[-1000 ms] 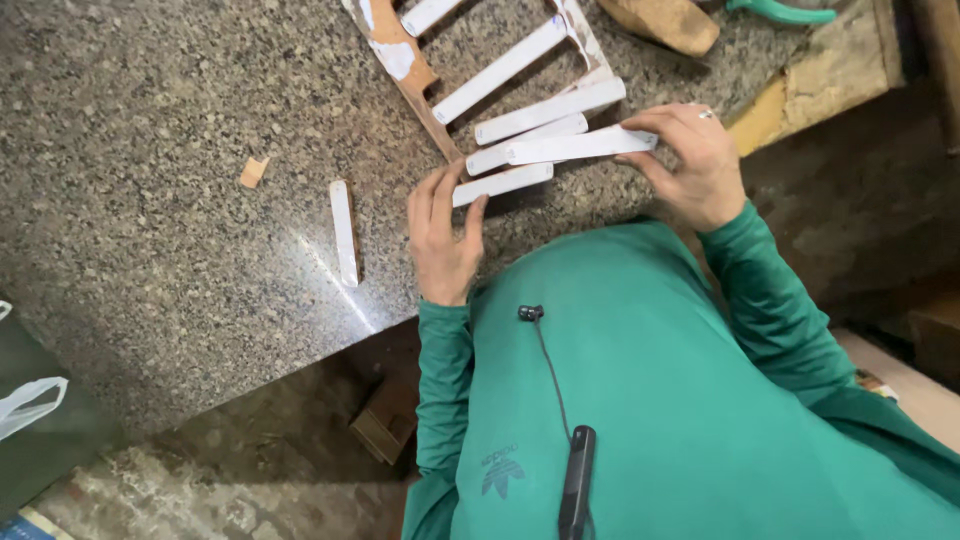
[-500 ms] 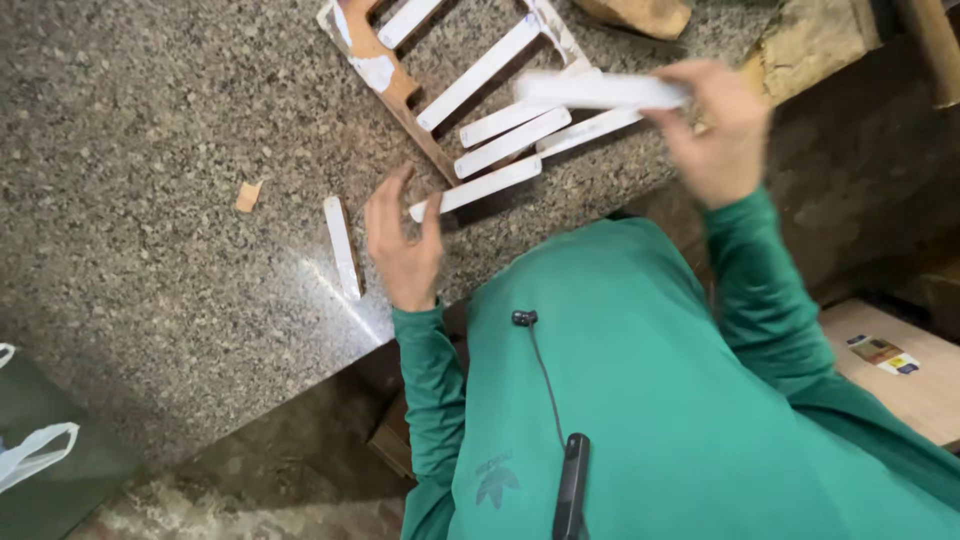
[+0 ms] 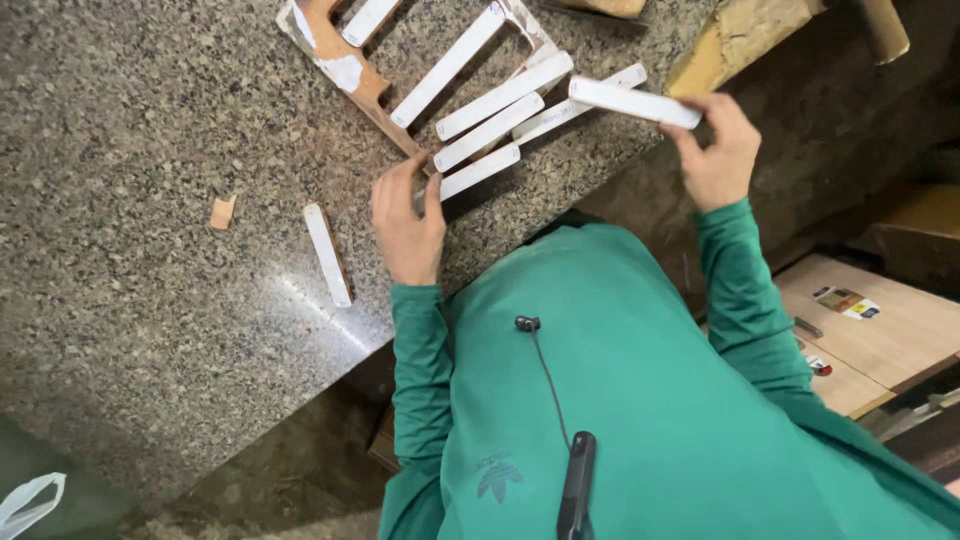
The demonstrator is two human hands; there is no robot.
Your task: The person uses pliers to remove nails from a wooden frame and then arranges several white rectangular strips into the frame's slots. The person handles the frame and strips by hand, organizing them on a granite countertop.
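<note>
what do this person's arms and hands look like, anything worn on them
Both arms are covered by long green sleeves ending in ribbed cuffs at the wrists. The left hand and right hand are bare, with no gloves; no watch shows.

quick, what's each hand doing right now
Left hand: fingers on the end of a white strip lying on the granite counter; grip cannot be told.
Right hand: closed on a white slat, lifted.

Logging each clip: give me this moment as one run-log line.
right hand: holds white strip lifted | left hand: rests on granite counter at row of white strips | loose strip lies apart
</note>
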